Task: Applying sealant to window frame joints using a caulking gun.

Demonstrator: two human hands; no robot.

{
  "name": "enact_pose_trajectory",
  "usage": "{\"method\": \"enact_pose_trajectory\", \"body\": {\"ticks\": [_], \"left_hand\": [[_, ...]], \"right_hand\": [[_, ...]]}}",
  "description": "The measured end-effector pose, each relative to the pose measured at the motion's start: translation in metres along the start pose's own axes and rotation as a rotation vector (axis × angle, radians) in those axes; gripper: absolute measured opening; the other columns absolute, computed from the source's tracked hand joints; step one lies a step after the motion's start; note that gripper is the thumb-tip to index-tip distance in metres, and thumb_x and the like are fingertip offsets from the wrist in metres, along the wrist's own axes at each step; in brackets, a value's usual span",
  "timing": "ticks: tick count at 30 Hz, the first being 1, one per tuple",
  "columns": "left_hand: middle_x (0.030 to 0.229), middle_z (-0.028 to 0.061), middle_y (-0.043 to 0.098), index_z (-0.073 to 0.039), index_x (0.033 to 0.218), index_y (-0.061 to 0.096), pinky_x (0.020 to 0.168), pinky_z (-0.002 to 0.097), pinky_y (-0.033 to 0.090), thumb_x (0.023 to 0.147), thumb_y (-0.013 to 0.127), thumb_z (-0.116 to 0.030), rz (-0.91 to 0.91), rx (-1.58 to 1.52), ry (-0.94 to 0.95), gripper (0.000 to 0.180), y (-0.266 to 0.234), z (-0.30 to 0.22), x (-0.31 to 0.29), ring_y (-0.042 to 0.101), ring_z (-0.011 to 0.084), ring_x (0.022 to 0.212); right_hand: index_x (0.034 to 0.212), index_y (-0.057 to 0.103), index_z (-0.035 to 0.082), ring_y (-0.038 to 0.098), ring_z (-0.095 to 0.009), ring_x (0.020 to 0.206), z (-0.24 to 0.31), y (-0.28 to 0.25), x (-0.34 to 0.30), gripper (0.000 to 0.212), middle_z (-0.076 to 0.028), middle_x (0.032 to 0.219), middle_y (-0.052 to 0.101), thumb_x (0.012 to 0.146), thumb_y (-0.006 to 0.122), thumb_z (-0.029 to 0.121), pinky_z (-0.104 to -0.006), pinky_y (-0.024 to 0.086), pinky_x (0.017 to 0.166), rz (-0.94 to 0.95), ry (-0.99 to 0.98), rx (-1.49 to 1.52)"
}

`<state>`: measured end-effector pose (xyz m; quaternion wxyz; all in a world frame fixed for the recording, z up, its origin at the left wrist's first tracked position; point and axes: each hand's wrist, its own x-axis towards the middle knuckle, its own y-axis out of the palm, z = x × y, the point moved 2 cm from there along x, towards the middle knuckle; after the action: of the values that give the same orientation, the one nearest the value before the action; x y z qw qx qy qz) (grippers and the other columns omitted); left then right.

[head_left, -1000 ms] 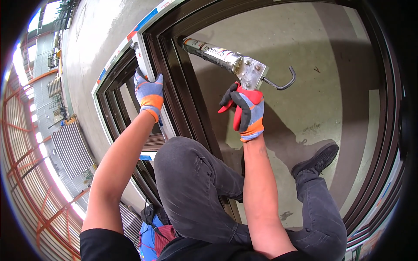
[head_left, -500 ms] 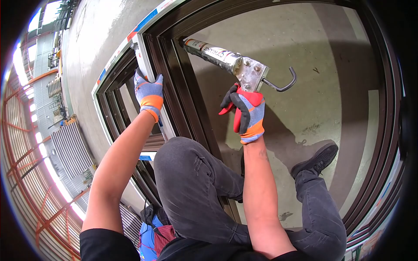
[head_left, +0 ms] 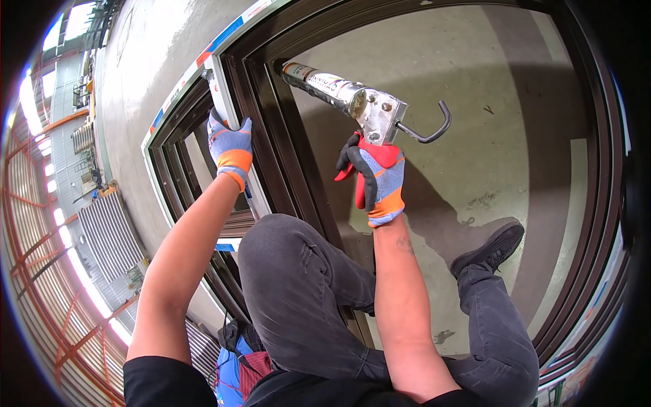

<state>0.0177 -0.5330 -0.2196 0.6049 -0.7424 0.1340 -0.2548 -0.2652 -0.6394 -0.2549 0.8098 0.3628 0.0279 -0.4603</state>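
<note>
Caulking gun [head_left: 369, 108] is sitting above the bent knee, its red grip wrapped by the gloved right hand [head_left: 377, 178], fingers closing round the trigger. It is looking rigid and metal, fairly weighty toward the tube, so the handle is probably the place to hold. Farther out, the left hand [head_left: 230, 146] is clasping the pale frame strip [head_left: 224, 95], and the nozzle is touching the dark window frame [head_left: 271, 115].

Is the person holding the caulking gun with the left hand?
No, the right hand grips the caulking gun, while the left hand rests on the window frame.
</note>
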Motion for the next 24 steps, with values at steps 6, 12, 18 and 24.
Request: {"method": "enact_pose_trajectory", "body": {"ticks": [6,12,18,24], "left_hand": [[0.121,0.0192,0.064,-0.003,0.131,0.054,0.097,0.0419,0.049,0.074,0.083,-0.024,0.020,0.003,-0.027,0.068,-0.002,0.001,0.002,0.063,0.0362,0.111],[0.130,0.0233,0.059,-0.001,0.137,0.050,0.102,0.0425,0.046,0.074,0.084,-0.029,0.054,0.008,-0.027,0.077,0.003,-0.014,0.006,0.057,0.0391,0.120],[0.139,0.0249,0.052,0.003,0.143,0.043,0.111,0.0409,0.039,0.076,0.081,-0.032,0.013,0.050,0.049,0.084,0.011,0.033,0.009,0.049,0.0387,0.130],[0.131,0.0214,0.060,-0.001,0.141,0.047,0.103,0.0409,0.045,0.075,0.081,-0.017,0.054,-0.034,-0.004,0.077,0.007,0.010,0.004,0.058,0.0377,0.121]], "right_hand": [[0.082,0.066,-0.009,0.065,-0.021,0.073,-0.003,0.006,-0.002,0.016,-0.013,0.082,0.066,0.084,0.059,0.006,-0.0333,0.057,0.065,-0.018,0.060,0.139],[0.100,0.075,-0.003,0.064,-0.026,0.108,0.043,-0.014,-0.012,0.028,-0.017,0.109,0.071,0.079,0.063,0.011,-0.0367,0.046,0.099,-0.085,-0.178,-0.100],[0.114,0.068,-0.008,0.061,-0.027,0.114,0.070,-0.069,-0.023,0.040,-0.019,0.114,0.069,0.078,0.060,0.009,-0.0365,0.045,0.103,-0.230,-0.280,-0.051],[0.116,0.054,-0.010,0.064,-0.032,0.101,0.123,-0.135,-0.061,0.033,-0.020,0.105,0.063,0.086,0.054,0.006,-0.0442,0.052,0.096,-0.527,-0.467,-0.014]]}}
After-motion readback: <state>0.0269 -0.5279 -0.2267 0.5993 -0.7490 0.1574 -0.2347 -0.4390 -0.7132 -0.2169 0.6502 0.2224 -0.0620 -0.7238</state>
